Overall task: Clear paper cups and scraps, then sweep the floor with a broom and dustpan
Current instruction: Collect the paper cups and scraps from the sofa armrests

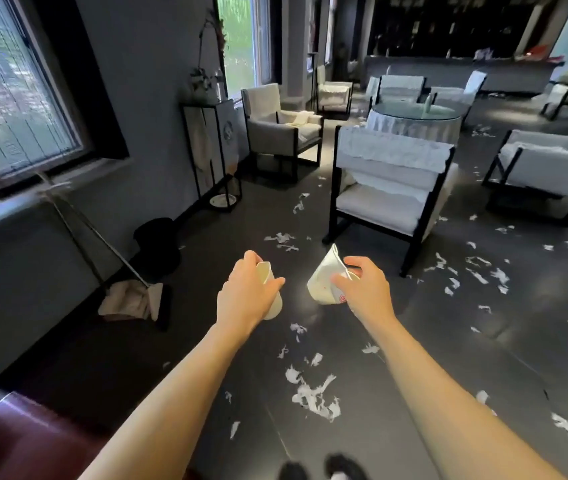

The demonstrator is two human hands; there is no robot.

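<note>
My left hand grips a white paper cup, fingers curled round its side. My right hand holds a squashed white paper cup with a red mark near its base. Both arms reach out in front of me over the dark floor. White paper scraps lie scattered over the floor, thick ahead of my feet and to the right. A broom with pale bristles and a dustpan lean against the left wall under the window.
A black-framed white armchair stands just ahead, right of centre. More armchairs and a round glass table fill the room behind. A black bin sits by the left wall, a tall cabinet beyond it. My shoes show at the bottom.
</note>
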